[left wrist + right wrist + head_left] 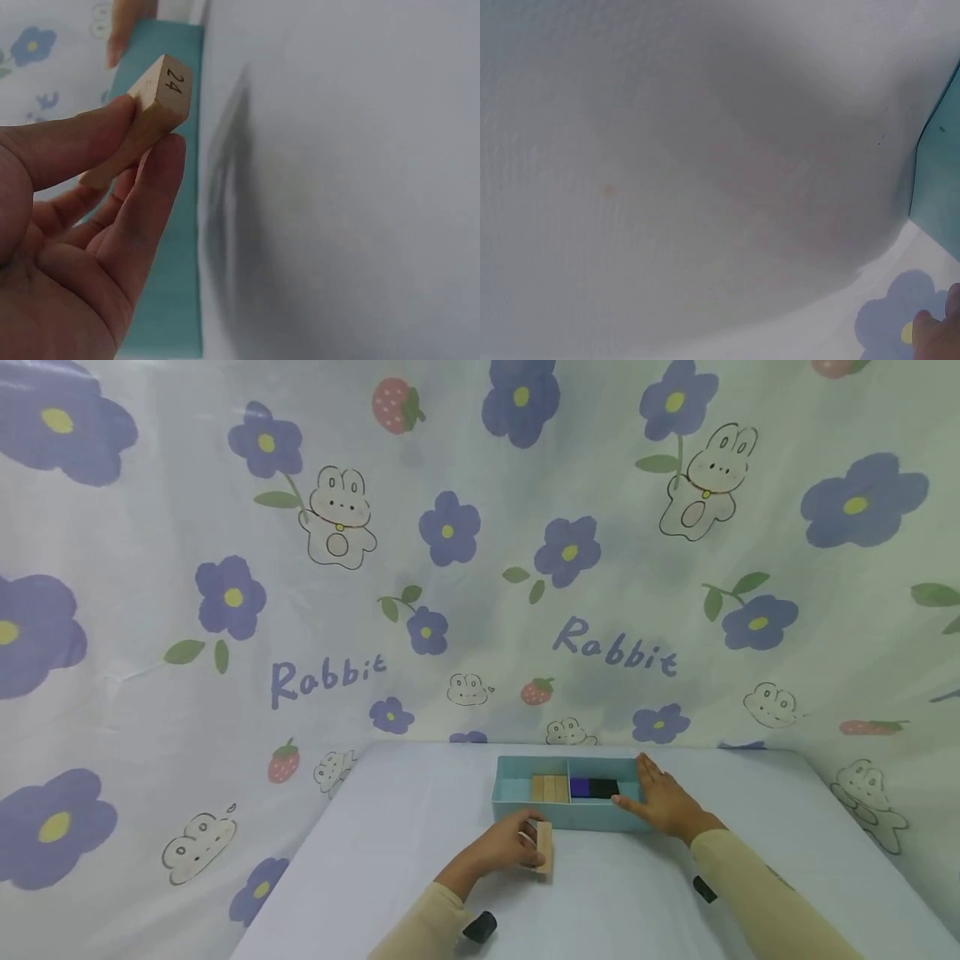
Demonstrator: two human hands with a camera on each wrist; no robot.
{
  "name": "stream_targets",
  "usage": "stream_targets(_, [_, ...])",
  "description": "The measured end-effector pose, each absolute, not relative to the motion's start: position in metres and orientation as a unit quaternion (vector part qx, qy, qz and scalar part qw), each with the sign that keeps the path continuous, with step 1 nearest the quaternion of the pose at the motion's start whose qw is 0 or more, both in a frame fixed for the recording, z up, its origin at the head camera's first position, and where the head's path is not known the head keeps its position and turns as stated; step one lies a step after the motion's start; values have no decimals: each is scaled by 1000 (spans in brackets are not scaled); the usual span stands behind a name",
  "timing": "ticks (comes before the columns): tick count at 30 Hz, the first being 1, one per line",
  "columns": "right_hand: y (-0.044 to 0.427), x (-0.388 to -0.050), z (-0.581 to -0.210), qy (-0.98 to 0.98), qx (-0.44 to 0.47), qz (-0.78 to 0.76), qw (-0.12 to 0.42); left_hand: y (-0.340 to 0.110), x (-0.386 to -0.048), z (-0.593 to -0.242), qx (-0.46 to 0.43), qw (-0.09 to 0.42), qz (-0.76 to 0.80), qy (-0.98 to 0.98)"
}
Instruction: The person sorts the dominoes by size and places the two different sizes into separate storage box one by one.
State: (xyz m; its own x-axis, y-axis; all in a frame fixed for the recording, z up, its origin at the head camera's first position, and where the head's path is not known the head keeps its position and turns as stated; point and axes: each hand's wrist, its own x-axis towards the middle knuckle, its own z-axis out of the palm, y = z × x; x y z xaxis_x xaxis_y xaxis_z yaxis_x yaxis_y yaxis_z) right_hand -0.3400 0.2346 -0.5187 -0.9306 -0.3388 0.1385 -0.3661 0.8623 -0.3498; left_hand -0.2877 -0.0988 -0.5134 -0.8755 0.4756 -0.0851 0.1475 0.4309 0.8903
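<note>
My left hand [501, 845] pinches a wooden block [545, 852] between thumb and fingers, just in front of a light-blue divided box [525, 816]. In the left wrist view the end of this wooden block [173, 88] bears the number 24. My right hand [663, 802] rests at the box's right end, its fingers stretched along the rim and its thumb at the front wall. Several plain wooden blocks [550, 788] lie in the left compartment. A blue block [580, 787] and black blocks [604, 788] lie in the right one.
The box stands near the back of a table with a white cover [420, 802]. Behind it hangs a white curtain [480, 593] printed with flowers and rabbits. Dark wrist devices [481, 927] show near both sleeves.
</note>
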Motion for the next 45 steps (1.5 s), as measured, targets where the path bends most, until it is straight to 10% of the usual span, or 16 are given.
stream_targets(45, [234,-340,-521,-966,179,182,37,-115,-367,-479,114,104,525,837])
